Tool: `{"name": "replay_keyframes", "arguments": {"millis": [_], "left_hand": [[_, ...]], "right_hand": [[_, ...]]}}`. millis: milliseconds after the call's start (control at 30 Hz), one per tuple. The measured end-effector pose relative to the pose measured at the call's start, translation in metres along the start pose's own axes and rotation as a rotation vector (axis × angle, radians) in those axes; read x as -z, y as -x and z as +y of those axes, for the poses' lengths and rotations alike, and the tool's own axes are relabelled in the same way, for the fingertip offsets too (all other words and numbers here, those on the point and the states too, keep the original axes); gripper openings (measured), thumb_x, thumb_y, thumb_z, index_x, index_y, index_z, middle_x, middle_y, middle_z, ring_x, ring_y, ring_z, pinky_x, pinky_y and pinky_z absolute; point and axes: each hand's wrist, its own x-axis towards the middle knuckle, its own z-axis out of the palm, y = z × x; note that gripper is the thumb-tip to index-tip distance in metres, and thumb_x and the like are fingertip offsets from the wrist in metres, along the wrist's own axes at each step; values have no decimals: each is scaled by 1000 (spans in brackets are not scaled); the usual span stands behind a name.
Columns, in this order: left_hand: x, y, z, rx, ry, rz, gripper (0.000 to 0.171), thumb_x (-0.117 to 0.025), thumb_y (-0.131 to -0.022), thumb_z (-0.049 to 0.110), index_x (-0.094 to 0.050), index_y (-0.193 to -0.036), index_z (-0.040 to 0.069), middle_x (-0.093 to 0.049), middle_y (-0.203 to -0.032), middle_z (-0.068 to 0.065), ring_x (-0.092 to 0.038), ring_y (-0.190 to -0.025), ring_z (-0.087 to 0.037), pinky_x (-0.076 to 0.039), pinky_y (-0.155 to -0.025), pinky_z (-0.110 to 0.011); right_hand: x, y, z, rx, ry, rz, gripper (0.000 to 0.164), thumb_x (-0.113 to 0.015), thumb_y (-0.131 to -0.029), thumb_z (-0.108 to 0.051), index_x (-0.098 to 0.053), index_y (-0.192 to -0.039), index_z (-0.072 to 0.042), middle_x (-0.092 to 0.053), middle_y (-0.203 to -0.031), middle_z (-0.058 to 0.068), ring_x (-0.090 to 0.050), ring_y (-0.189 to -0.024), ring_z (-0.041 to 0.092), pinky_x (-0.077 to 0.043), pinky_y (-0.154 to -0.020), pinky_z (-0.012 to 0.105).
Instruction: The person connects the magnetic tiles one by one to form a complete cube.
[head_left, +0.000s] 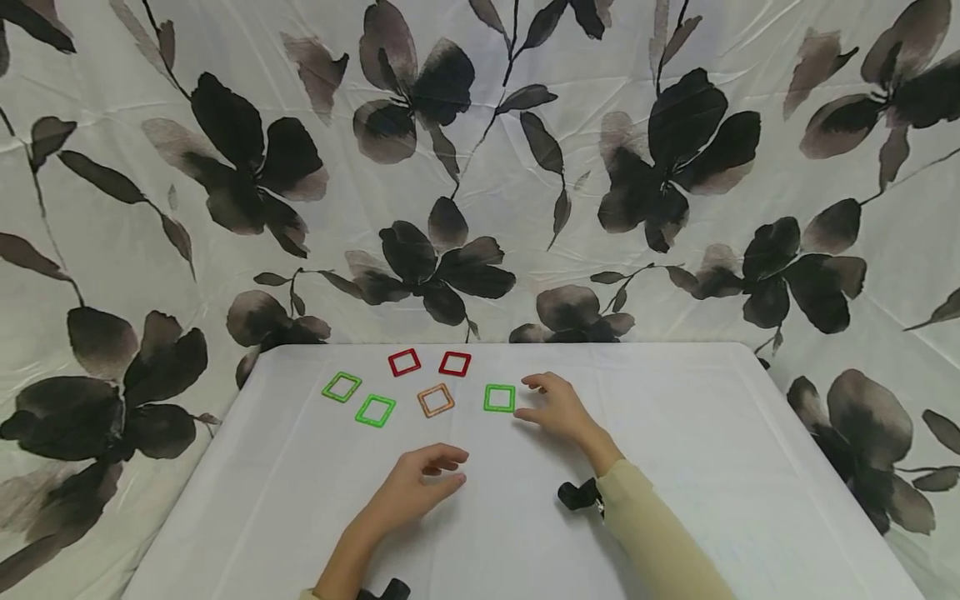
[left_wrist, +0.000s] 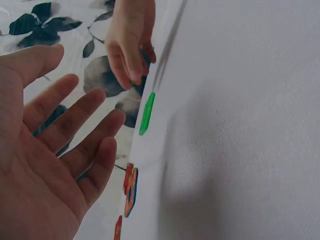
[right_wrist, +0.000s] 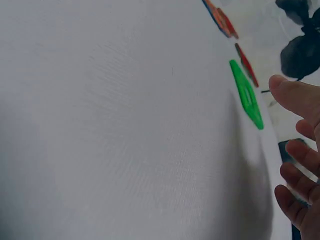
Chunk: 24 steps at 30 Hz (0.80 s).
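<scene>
A green square frame [head_left: 499, 386] lies on the white table, just left of my right hand [head_left: 558, 408]. That hand holds nothing, its thumb and fingers spread apart near the frame's right side. My left hand [head_left: 426, 481] hovers nearer the table's front, loosely bent and holding nothing; the left wrist view shows its bare palm. Left of the green frame lies an orange square frame [head_left: 422, 402]. Two red square frames [head_left: 405, 371] sit behind it. Two more green square frames [head_left: 358, 417] lie to the left.
The white table [head_left: 712, 417] stretches to both sides and toward the front. Behind it hangs a white cloth with dark flowers [head_left: 427, 275]. A black wrist-camera piece [head_left: 577, 496] sits by the right wrist, another [head_left: 395, 590] by the left.
</scene>
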Motion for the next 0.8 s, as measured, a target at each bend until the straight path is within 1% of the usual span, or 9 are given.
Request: {"name": "replay_keyframes", "arguments": {"millis": [167,300,400,600,800], "left_hand": [[-2,1,1,-7,42,-22,31,-71,-90,23,-66,-118,9,-66,-116,-6,-61,-109,-25,-45,-94,-47],[-2,0,-1,-10,45,-23,32,-71,-90,21,-65,-119,8,-66,-117,-7,-62,-108,-25,-45,-94,-47],[-1,-1,-3,-9,33,-18,33,-72,-89,21,-65,-119,8,-66,-117,-6,-62,-107,-24,-46,-93,-47],[2,-4,-12,-8,5,9,34,-73,-88,22,-66,-118,8,-67,-115,-4,-62,-104,-20,-47,-91,-45],[4,-5,-17,-1,3,19,34,-73,-88,23,-66,-119,8,-67,-116,-4,-63,-103,-21,-48,-90,-43]], "right_hand": [[-9,-14,5,-44,-33,-1,57,-87,-73,-23,-65,-121,-4,-63,-110,9,-58,-101,26,-46,-89,42],[-15,-22,7,-74,-50,-14,58,-89,-70,-26,-67,-120,-6,-63,-108,5,-56,-97,22,-46,-87,40],[-17,-24,9,-86,-50,-22,59,-90,-68,-28,-68,-119,-8,-63,-107,3,-55,-96,20,-45,-86,39],[-21,-27,10,-60,-9,-9,58,-90,-66,-32,-70,-116,-8,-64,-105,3,-55,-92,19,-45,-84,38],[-23,-28,8,-87,82,-20,58,-89,-66,-39,-71,-115,-13,-62,-105,1,-53,-89,17,-44,-83,38]]}}
